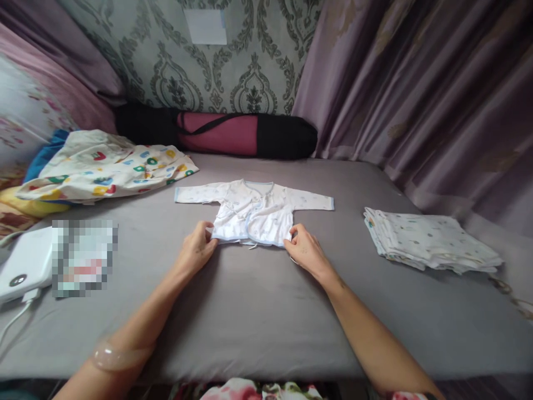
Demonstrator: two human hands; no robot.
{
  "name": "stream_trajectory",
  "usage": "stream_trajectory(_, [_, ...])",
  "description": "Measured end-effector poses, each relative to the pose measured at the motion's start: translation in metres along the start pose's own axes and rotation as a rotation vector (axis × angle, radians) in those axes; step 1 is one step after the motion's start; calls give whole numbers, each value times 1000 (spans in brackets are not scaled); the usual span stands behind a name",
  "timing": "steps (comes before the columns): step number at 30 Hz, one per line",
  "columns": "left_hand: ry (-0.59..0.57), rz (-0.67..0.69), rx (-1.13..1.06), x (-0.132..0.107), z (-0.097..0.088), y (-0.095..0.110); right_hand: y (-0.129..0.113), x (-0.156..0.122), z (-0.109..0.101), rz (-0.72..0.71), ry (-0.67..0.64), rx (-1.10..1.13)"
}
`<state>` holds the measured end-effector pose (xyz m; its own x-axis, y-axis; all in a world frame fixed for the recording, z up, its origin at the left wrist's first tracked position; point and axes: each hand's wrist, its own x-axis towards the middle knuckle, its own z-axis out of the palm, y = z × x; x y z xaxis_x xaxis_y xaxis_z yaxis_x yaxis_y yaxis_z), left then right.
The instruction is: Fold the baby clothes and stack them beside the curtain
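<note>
A small white baby shirt [266, 214] with pale blue trim lies spread on the grey sheet [258, 311], its two sleeves stretched out to the sides and its neckline facing away from me. At its lower left corner my left hand [199, 244] pinches the hem between thumb and fingers. My right hand [306, 250] grips the lower right corner of the hem in the same way. Thin ties show on the front of the shirt, and a short one pokes out below the hem.
Folded white printed cloths [433, 241] are stacked at the right. On the left lie a patterned cloth [120, 166], a white power bank [29, 261] with a cable, and a blurred-out packet [85, 261]. A black and maroon long bag [220, 133] rests along the wall, between curtains [375, 83].
</note>
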<state>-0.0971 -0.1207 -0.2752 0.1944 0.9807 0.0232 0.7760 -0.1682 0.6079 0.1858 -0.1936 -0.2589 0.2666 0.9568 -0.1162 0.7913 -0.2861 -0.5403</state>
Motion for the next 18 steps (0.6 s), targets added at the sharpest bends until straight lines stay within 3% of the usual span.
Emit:
stream_trajectory(9, [-121, 296, 193, 1, -17, -17, 4, -1, -9, -63, -37, -110])
stream_trajectory(14, [-207, 359, 275, 4, -23, -20, 2, -5, -12, -85, -68, -190])
stream_trajectory(18, [-215, 416, 309, 7, -31, -15, -1, -7, -10, -171, 37, -345])
